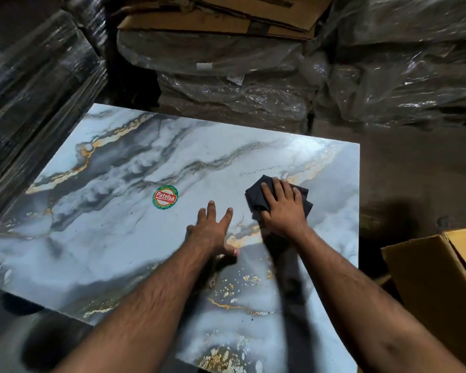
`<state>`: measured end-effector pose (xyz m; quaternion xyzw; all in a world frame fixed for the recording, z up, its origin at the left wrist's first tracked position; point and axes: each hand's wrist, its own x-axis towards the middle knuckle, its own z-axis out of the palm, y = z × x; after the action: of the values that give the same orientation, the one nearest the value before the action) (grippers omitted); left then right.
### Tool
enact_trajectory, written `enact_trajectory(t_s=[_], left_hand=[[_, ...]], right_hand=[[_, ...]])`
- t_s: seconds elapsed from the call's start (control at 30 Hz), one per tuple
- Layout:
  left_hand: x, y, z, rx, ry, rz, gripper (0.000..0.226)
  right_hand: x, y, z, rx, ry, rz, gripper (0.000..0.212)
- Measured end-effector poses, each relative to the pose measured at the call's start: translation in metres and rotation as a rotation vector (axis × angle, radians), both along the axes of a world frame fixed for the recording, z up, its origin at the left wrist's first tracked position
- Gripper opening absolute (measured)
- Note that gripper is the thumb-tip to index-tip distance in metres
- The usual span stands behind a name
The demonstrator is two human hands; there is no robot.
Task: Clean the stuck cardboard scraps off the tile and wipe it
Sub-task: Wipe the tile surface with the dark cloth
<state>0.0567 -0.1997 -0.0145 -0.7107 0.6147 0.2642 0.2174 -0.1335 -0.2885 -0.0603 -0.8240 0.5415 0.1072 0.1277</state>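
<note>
My right hand (pixel 281 211) lies flat on the dark cloth (pixel 301 196), fingers spread and pressing it down on the tile (pixel 119 238), near the tile's right edge. My left hand (pixel 213 227) rests open beside it, fingers wide and straight, touching the bare glazed surface and holding nothing; I think it only steadies me. The tile lies flat under both hands, and its long side runs from my near right toward the far left, so most of the surface not under the cloth stretches to the left of it, past the round sticker (pixel 165 197). Small pale flecks (pixel 249 281) sit close to me, between my two forearms; they could be cardboard scraps or only the gold pattern, I cannot tell. Tiny dark specks also show near the sticker. In my judgement the wiping is in progress, and the next stroke should travel leftward along the long side, or pull back toward the flecks. The right hand has the cloth, so it must do this; the left hand lies in its path and should move aside.
</note>
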Motion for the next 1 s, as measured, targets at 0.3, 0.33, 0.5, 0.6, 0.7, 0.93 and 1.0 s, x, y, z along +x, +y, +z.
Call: enact_trajectory(t_s=[0.3,0.33,0.5,0.6,0.7,0.93,1.0], left_hand=[[0.027,0.044,-0.005,0.025,-0.001,-0.094,0.130],[0.027,0.043,-0.005,0.027,0.001,-0.088,0.130],[0.027,0.043,-0.005,0.026,0.005,-0.081,0.132],[0.027,0.043,-0.007,-0.005,0.003,-0.092,0.131],[0.028,0.045,-0.010,-0.002,0.009,-0.081,0.132],[0.026,0.045,-0.002,0.020,0.016,-0.081,0.129],[0.027,0.046,0.000,0.018,0.025,-0.080,0.128]], right_hand=[[0.009,0.079,0.004,0.055,-0.025,-0.005,0.082],[0.008,0.099,0.002,0.061,-0.051,-0.005,0.081],[0.009,0.107,-0.001,0.058,-0.012,-0.019,0.082],[0.015,0.065,0.001,0.026,0.041,-0.049,0.082],[0.025,0.038,0.003,0.055,0.088,-0.078,0.076],[0.023,0.144,-0.004,0.042,-0.035,-0.034,0.082],[0.024,0.155,-0.007,0.067,-0.040,-0.049,0.078]])
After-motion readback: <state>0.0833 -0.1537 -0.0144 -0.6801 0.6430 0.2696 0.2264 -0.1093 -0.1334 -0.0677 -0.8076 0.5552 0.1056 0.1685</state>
